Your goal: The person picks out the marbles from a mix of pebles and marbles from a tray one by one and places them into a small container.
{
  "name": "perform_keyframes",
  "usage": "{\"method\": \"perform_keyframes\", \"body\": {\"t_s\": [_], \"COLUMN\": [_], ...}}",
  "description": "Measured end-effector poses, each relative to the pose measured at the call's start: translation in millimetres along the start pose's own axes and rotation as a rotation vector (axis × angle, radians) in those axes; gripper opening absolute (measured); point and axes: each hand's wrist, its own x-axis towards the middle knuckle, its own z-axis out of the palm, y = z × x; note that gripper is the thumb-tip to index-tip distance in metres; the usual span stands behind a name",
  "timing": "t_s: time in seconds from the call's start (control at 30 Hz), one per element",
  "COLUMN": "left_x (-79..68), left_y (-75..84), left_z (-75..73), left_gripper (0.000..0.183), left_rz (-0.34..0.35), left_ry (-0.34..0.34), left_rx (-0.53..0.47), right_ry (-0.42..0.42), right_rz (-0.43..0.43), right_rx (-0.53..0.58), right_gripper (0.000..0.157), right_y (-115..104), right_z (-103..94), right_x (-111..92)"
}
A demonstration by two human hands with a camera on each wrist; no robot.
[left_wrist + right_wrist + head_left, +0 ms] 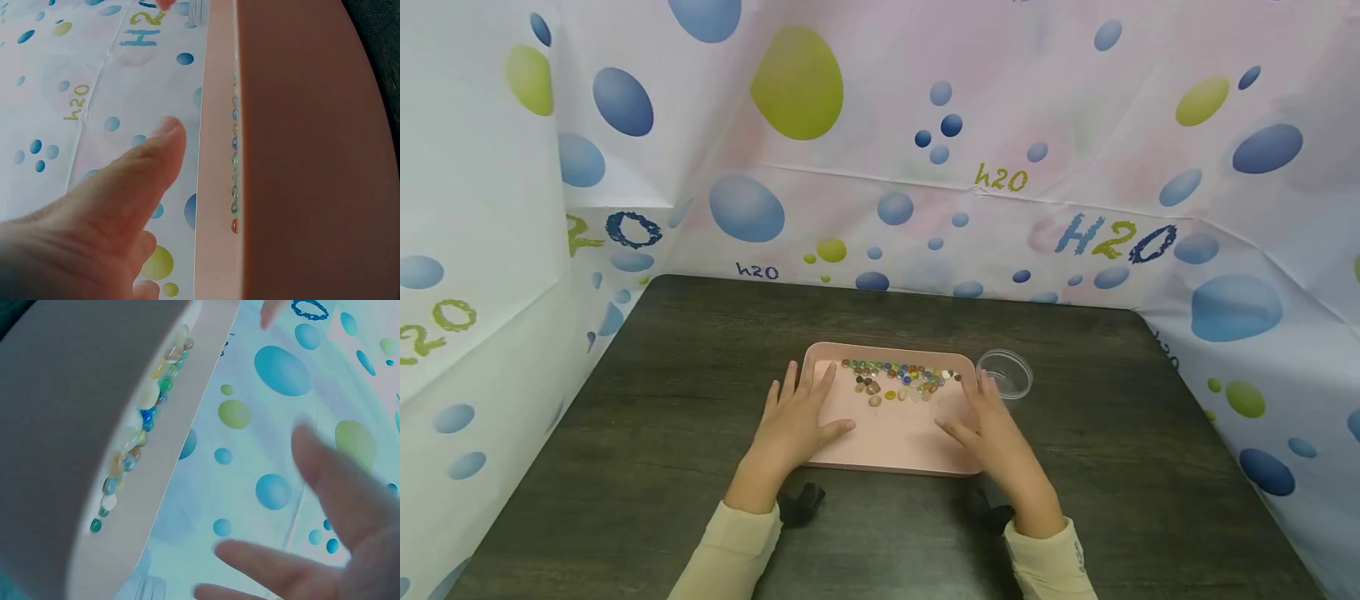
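Note:
A shallow pink tray (891, 437) lies on the table between my hands. Glass marbles (891, 367) sit in a band along its far side, with smooth pebbles (873, 388) just below them. My left hand (792, 423) spreads its fingers over the tray's left end, thumb pointing inward. Over the right end is my right hand (1000, 432), fingers spread too and thumb toward the middle. Neither hand holds anything. In the right wrist view, the tray's near wall (81, 425) partly hides the row of marbles (148, 419).
A round clear plastic container (1006, 373) stands at the tray's far right corner, near my right fingertips. The dark wooden table (647, 400) reaches back to a patterned sheet (895, 175) with blue and green dots, which also hangs on both sides.

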Motion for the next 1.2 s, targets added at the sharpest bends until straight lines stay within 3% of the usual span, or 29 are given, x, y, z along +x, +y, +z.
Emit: {"method": "perform_keyframes", "body": {"t_s": [0.2,0.3,0.67,0.9,1.2], "left_x": [0.7,1.2,1.6,2.5,-0.6], "left_y": [-0.1,-0.1,0.0,1.3,6.3], "left_z": [0.3,0.8,-1.4,-1.1,-6.2], "left_gripper": [0.087,0.088,0.088,0.087,0.087], "left_rz": [0.009,0.009,0.001,0.001,-0.009], "left_ry": [0.013,0.011,0.003,-0.011,-0.022], "left_rx": [-0.011,-0.012,-0.016,-0.019,-0.024], "right_ry": [0.286,0.359,0.420,0.442,0.452], "right_rz": [0.016,0.025,0.122,0.244,0.274], "right_rx": [0.005,0.009,0.092,0.233,0.287], "right_gripper": [0.059,0.055,0.047,0.040,0.034], "right_y": [0,2,10,21,30], "right_z": [-6.2,-5.5,-0.1,10.2,19.0], "right_x": [0,0,-5,-13,-11]}}
